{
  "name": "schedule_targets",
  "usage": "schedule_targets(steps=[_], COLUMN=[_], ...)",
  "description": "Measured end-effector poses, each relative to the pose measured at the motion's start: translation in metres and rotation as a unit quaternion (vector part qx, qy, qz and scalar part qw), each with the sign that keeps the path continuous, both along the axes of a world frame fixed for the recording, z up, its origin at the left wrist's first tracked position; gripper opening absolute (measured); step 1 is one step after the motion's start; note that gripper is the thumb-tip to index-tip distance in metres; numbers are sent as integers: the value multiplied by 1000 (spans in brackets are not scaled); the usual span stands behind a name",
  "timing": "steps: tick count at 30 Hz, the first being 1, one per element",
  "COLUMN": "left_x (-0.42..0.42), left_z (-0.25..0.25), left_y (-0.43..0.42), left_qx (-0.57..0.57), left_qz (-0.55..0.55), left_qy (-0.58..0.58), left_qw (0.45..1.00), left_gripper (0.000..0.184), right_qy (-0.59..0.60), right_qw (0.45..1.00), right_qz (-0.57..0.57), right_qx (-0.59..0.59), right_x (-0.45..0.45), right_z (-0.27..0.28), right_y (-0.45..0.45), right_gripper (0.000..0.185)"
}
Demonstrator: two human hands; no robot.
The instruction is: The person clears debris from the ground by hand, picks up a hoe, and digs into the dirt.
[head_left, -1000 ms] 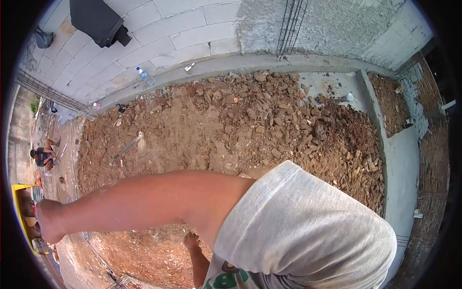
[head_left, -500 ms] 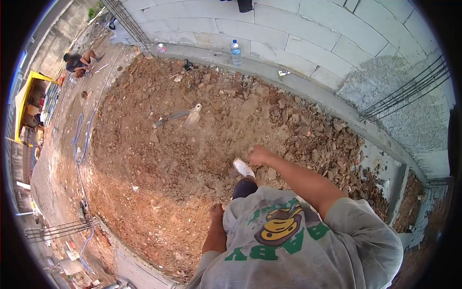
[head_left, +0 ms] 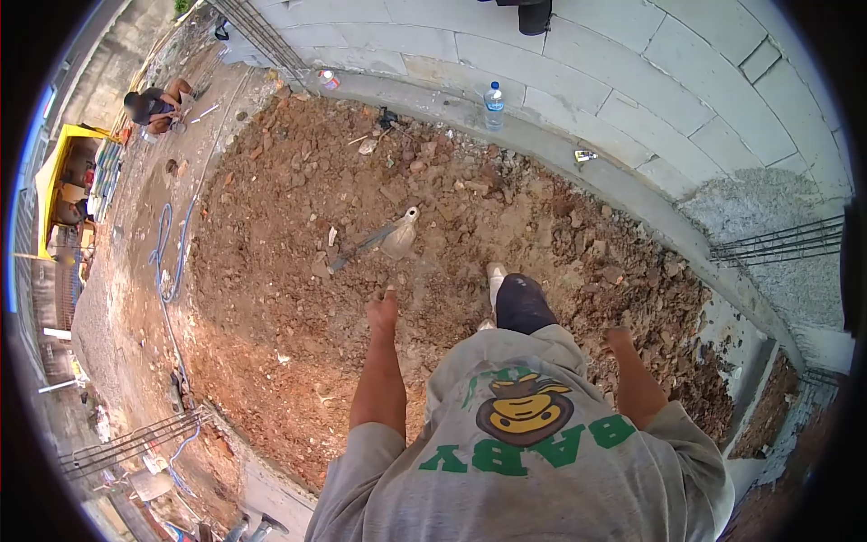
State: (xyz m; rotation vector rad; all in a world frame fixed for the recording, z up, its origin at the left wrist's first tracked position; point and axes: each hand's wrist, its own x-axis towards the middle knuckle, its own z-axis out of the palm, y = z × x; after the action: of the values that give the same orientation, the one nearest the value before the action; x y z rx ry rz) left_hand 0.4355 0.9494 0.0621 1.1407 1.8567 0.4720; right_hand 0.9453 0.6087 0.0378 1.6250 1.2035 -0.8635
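My left hand [head_left: 383, 310] hangs over the reddish soil with a finger and thumb somewhat apart and nothing in it. Just beyond it lies a hoe-like tool [head_left: 397, 239], with a pale metal blade, a ring-shaped eye and a grey bar slanting to the left. At my right side, my right hand [head_left: 618, 339] is low over the clods; its fingers are mostly hidden and I see nothing held. Between the hands, my leg in dark trousers [head_left: 522, 305] steps forward, and a whitish shoe [head_left: 495, 280] shows on the soil.
A block wall [head_left: 560, 72] runs along the far side, its ledge carrying a water bottle [head_left: 493, 107] and a small container [head_left: 585, 155]. Rebar [head_left: 781, 237] juts out at the right. A blue hose [head_left: 164, 257] lies left, and another person [head_left: 158, 108] crouches farther off.
My left hand has swung forward towards the hoe-like tool, while my right hand has drawn back to my side. My leg has stepped forward, and the view has shifted.
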Motion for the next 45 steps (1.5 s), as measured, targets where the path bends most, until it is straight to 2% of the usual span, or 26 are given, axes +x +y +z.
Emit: schedule_targets(steps=[2,3,4,5,6,7,10,11,13,18,19,20,21,22,23,24,27,30,32,36,37,38,40,42,44,45], left_x=[-10,-26,-22,-23,-24,-31,-53,-60,-45,-53,-56,-56,-56,-62,-71,-80,-97,-97,-71,-76,-93,-110,-136,-129,-137,-142], left_z=[-13,-38,-37,-35,4,30,24,22,44,-10,-30,-48,-64,-74,-86,-103,-151,-161,-115,-72,-58,-44,-28,37,27,16], left_y=[4,1,15,35,38,37,79,93,130,218,238,254,264,261,257,259,260,269,287,307,305,300,280,274,254,242], left_qx=[2,22,43,28,0,-33,16,8,-34,-158,-249,-261,-275,-296,-351,-397,-438,-493,-446,-434,-421,-409,-393,-403,-403,-405], left_qz=[13,12,12,-11,-34,-59,-76,-86,-92,-236,-245,-255,-266,-278,-277,-272,-291,-325,-274,-240,-250,-261,-208,-166,-137,-122], left_qy=[-9,8,22,78,138,198,261,267,315,425,427,434,441,449,412,375,335,232,182,140,133,125,120,136,155,165], left_qw=[1000,1000,999,997,990,978,962,960,944,859,834,824,812,796,794,792,782,773,832,857,862,865,888,890,891,891], left_gripper=[42,42,42,42,41,41,40,41,45,67,73,75,78,80,80,79,72,59,52,40,39,38,40,42,44,45], right_qy=[67,93,127,173,197,251,203,181,241,166,136,95,110,44,-37,-70,-53,-18,42,107,157,149,203,205,257,248], right_qw=[989,988,987,955,878,899,874,831,756,723,736,723,680,695,767,811,910,795,836,840,826,827,756,785,790,821], right_qz=[118,91,-7,-218,-419,-319,-351,-448,-470,-493,-491,-545,-610,-642,-599,-578,-412,-605,-546,-506,-486,-479,-500,-470,-456,-409], right_qx=[59,81,98,102,120,165,268,275,387,455,446,412,392,321,227,57,2,41,42,163,238,255,371,348,318,312], right_x=[-23,-33,-41,-43,-45,-39,-18,-13,-7,14,26,32,45,23,1,-4,-61,-102,-116,-103,-88,-93,-108,-123,-131,-138], right_z=[-2,-1,-4,-7,-13,-14,60,78,138,176,154,134,97,97,94,77,84,87,102,93,75,97,111,121,99,90], right_y=[53,85,119,151,181,205,335,363,406,411,387,359,309,293,278,242,231,295,370,492,504,543,590,625,642,650], right_gripper=[19,17,16,14,15,19,26,27,32,31,30,25,18,14,17,25,28,29,28,19,29,27,21,24,25,25])
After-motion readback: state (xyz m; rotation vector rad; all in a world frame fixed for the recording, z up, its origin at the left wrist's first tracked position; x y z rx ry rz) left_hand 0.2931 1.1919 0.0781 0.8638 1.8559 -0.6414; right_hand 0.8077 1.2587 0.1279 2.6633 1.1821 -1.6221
